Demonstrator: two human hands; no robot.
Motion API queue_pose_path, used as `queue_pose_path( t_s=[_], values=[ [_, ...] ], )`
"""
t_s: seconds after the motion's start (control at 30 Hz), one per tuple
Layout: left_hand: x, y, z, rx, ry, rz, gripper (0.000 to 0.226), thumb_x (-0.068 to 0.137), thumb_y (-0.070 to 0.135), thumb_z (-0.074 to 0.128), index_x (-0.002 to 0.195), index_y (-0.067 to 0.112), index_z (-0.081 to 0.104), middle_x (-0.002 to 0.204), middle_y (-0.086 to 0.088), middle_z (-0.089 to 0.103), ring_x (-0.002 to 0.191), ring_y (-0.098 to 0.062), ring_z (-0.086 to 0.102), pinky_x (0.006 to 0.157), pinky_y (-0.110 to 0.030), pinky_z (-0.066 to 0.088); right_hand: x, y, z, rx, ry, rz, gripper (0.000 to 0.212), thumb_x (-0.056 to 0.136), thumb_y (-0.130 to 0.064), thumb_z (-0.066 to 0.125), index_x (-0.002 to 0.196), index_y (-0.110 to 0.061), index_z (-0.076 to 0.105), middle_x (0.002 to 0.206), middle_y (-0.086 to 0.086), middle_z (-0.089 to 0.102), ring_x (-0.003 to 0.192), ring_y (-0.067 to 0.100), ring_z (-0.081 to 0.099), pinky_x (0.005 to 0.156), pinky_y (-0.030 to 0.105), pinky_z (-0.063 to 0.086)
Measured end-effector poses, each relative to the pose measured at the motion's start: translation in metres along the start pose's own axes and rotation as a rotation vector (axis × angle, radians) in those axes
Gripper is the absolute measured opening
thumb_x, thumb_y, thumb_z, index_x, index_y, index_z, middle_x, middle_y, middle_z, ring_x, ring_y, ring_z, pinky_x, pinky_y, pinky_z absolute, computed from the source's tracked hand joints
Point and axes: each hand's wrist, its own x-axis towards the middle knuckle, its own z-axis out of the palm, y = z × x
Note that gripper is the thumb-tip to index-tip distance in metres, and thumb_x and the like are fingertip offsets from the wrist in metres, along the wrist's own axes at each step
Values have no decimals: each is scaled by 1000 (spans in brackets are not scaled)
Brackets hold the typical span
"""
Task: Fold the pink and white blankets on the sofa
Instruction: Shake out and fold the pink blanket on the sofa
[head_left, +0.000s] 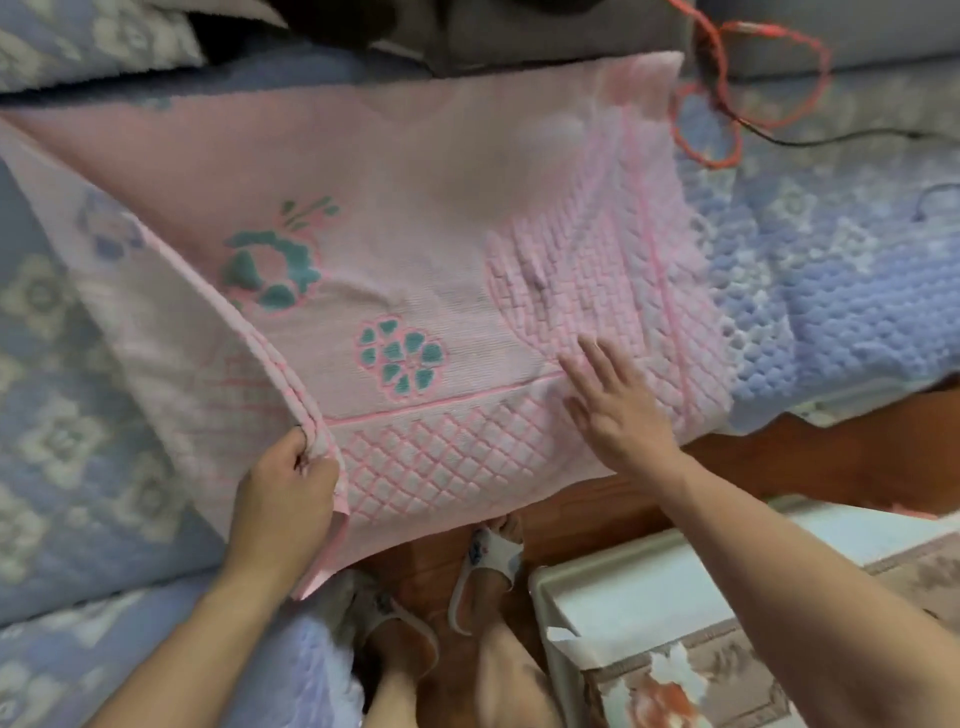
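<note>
A pink and white woven blanket (415, 249) with teal flower motifs and a quilted diamond border lies spread on the sofa (831, 291), which wears a blue and white flowered cover. The blanket's long axis runs from left to right across the seat, and its near edge hangs over the front of the sofa toward the wooden floor (779, 467). Its left part is lifted and turned over, so that a raised fold edge runs diagonally from the upper left down to the left hand (288, 493). That hand grips the stacked layers of the fold at the near corner, fingers curled round the cloth, the forearm coming up from the lower left. The right hand (615, 410) lies flat on the quilted border near the blanket's near right corner, fingers straight and spread and pointing up and to the left, the forearm stretching in from the lower right. Just beyond the blanket's far right corner an orange cord (727, 93) lies in loops on the sofa. At the lower right stands a white low table (649, 582) with a patterned top, beside the person's feet in white sandals (493, 561).
</note>
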Motion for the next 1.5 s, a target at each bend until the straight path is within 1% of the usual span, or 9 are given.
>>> queue_pose_path(
  t_s=[0.1, 0.17, 0.4, 0.57, 0.77, 0.93, 1.13, 1.33, 1.5],
  values=[
    [7, 18, 36, 59, -90, 40, 13, 91, 8, 52, 84, 15, 60, 78, 2, 64, 75, -20, 56, 64, -31, 41, -23, 78, 8, 142, -9, 760, 55, 102, -43, 25, 147, -14, 39, 151, 19, 39, 134, 42, 40, 112, 52, 36],
    [17, 21, 57, 126, -171, 7, 14, 93, 11, 51, 96, 19, 61, 92, 5, 66, 83, -19, 58, 66, -34, 41, -42, 120, 9, 367, -208, 1225, 57, 99, -45, 31, 146, -13, 41, 149, 21, 41, 133, 42, 41, 110, 47, 34],
    [53, 6, 104, 331, -284, -144, 35, 95, 10, 51, 129, 8, 58, 127, -16, 62, 103, -32, 55, 84, -37, 40, -63, 148, 25, 1127, 33, 1070, 71, 90, -37, 73, 147, -15, 37, 134, -3, 49, 122, 17, 51, 100, 32, 41],
    [64, -2, 115, 445, -284, -184, 40, 93, 14, 49, 133, 10, 54, 129, -19, 60, 111, -39, 56, 90, -42, 45, -74, 159, 54, 1427, -73, 1023, 94, 54, -61, 90, 131, -18, 57, 124, 1, 67, 112, 18, 65, 98, 37, 50],
    [67, -2, 116, 495, -276, -164, 20, 91, 11, 50, 108, 7, 60, 106, -20, 65, 91, -38, 58, 81, -43, 47, -104, 188, 54, 1319, -268, 884, 30, 84, -26, 80, 110, -12, 75, 103, 6, 78, 101, 27, 73, 97, 46, 55],
    [65, -3, 118, 441, -262, -160, 21, 93, 8, 48, 108, 5, 62, 107, -22, 65, 96, -40, 58, 85, -45, 46, -111, 181, 57, 875, -105, 1001, 32, 92, -37, 68, 98, -6, 72, 96, 12, 74, 93, 33, 68, 83, 42, 53],
    [68, -14, 116, 393, -297, -149, 49, 89, 44, 41, 121, 11, 59, 116, -14, 64, 104, -37, 59, 91, -45, 48, -136, 161, 48, 1467, -217, 1181, 24, 92, -9, 69, 115, -2, 67, 100, 10, 75, 84, 22, 72, 72, 34, 61],
    [22, -2, 85, 245, -134, -59, 30, 101, 26, 52, 124, 7, 58, 117, -13, 63, 104, -34, 58, 85, -39, 43, -144, 113, -9, 1668, 206, 1387, 26, 83, -5, 70, 109, -6, 70, 101, 8, 76, 82, 21, 73, 74, 36, 61],
    [-63, 19, -9, -5, 302, -123, 18, 86, 23, 54, 81, 8, 47, 84, -23, 55, 74, -31, 50, 70, -45, 41, -129, -10, -116, 1276, 449, 1210, 14, 81, -20, 73, 84, -13, 62, 80, 2, 65, 75, 21, 57, 67, 32, 48]
  ],
)
